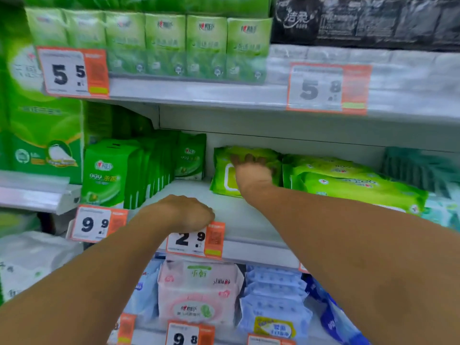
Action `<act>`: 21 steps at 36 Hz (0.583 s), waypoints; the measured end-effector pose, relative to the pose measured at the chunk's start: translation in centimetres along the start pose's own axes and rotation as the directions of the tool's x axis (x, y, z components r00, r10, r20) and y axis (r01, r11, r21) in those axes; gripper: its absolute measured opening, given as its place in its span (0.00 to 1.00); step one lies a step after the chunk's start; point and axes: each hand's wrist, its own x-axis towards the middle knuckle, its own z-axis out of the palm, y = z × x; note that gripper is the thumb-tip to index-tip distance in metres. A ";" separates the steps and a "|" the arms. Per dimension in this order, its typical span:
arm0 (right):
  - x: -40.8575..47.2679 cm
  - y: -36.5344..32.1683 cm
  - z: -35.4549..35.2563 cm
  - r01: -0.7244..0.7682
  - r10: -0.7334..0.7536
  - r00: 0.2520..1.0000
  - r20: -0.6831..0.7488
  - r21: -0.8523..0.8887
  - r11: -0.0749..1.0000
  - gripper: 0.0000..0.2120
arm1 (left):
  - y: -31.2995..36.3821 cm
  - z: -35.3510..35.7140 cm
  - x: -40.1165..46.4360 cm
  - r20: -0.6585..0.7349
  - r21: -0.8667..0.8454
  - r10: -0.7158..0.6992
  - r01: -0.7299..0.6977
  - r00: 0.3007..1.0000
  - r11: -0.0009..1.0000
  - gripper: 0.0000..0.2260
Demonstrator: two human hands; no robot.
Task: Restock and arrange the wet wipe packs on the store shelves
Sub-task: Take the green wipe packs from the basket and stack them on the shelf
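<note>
A soft lime-green wet wipe pack (245,170) stands at the back of the white middle shelf (239,220), right hand (252,170) gripping its top. Left hand (189,212) rests curled, seemingly empty, on the shelf edge. The bare gap in front suggests restocking is unfinished.

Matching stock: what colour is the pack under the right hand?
Lime green with a white flap, head view.

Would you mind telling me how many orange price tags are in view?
7: two on the top shelf edge, two on the middle edge, three partly cropped along the bottom. Others may be hidden.
</note>
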 end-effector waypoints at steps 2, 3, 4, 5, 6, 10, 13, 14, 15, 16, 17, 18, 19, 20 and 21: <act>0.4 -0.4 1.0 -0.025 0.025 0.999 -0.032 0.001 1.000 0.27 | 0.2 -0.1 -0.1 -0.005 0.001 0.009 -0.009 1.000 1.000 0.24; 0.4 -0.5 1.2 -0.036 0.037 0.998 -0.042 0.007 0.999 0.26 | 0.4 -0.2 -0.3 -0.003 -0.004 -0.007 0.007 1.000 1.000 0.23; 0.4 -0.7 1.3 -0.047 0.048 0.998 -0.032 0.023 0.999 0.26 | 0.5 -0.2 -0.5 -0.015 -0.026 -0.024 0.023 1.000 0.999 0.22; 0.2 -0.7 1.1 -0.053 0.053 0.999 -0.002 0.046 0.998 0.27 | 0.6 0.0 -0.6 -0.049 -0.059 -0.036 0.033 0.998 0.998 0.21; -0.3 -0.6 0.6 -0.057 0.054 0.998 0.037 0.076 0.995 0.27 | 0.8 0.1 -1.0 -0.103 -0.088 -0.048 0.039 0.994 0.995 0.20; -5.2 0.2 -4.3 0.037 -0.050 0.996 0.067 0.183 0.982 0.24 | 2.3 1.7 -5.5 -0.508 -0.182 -0.070 -0.028 0.859 0.983 0.17; -13.3 1.2 -5.4 0.177 -0.149 0.983 -0.109 0.324 0.930 0.17 | 3.9 5.9 -9.5 -0.847 -0.200 -0.082 -0.173 0.526 0.964 0.14; -16.9 1.5 -4.5 0.255 -0.171 0.957 -0.233 0.401 0.880 0.14 | 4.9 8.2 -10.9 -0.897 -0.211 -0.083 -0.256 0.434 0.943 0.12; -20.8 1.6 -3.6 0.303 -0.092 0.908 -0.409 0.488 0.818 0.09 | 6.0 11.0 -12.2 -0.918 -0.222 -0.082 -0.330 0.389 0.918 0.10; -24.5 1.9 -2.3 0.359 0.040 0.825 -0.564 0.578 0.732 0.07 | 7.4 14.1 -13.5 -0.916 -0.241 -0.076 -0.390 0.394 0.889 0.09; -28.3 2.3 -0.5 0.388 0.165 0.766 -0.621 0.652 0.652 0.10 | 8.9 17.7 -14.4 -0.876 -0.294 -0.068 -0.417 0.478 0.860 0.09; -31.9 2.8 1.6 0.372 0.225 0.777 -0.588 0.717 0.589 0.12 | 10.4 21.3 -15.5 -0.775 -0.380 -0.045 -0.408 0.630 0.830 0.10; -35.1 3.2 4.0 0.289 0.234 0.842 -0.486 0.773 0.564 0.14 | 11.8 24.8 -16.8 -0.595 -0.470 0.007 -0.355 0.804 0.808 0.12; -38.2 3.8 6.8 0.163 0.220 0.912 -0.346 0.799 0.579 0.14 | 12.9 28.1 -18.3 -0.365 -0.515 0.072 -0.266 0.928 0.815 0.15; -41.0 4.5 9.9 0.040 0.153 0.973 -0.171 0.782 0.622 0.14 | 13.8 31.1 -20.1 -0.168 -0.499 0.129 -0.198 0.977 0.844 0.17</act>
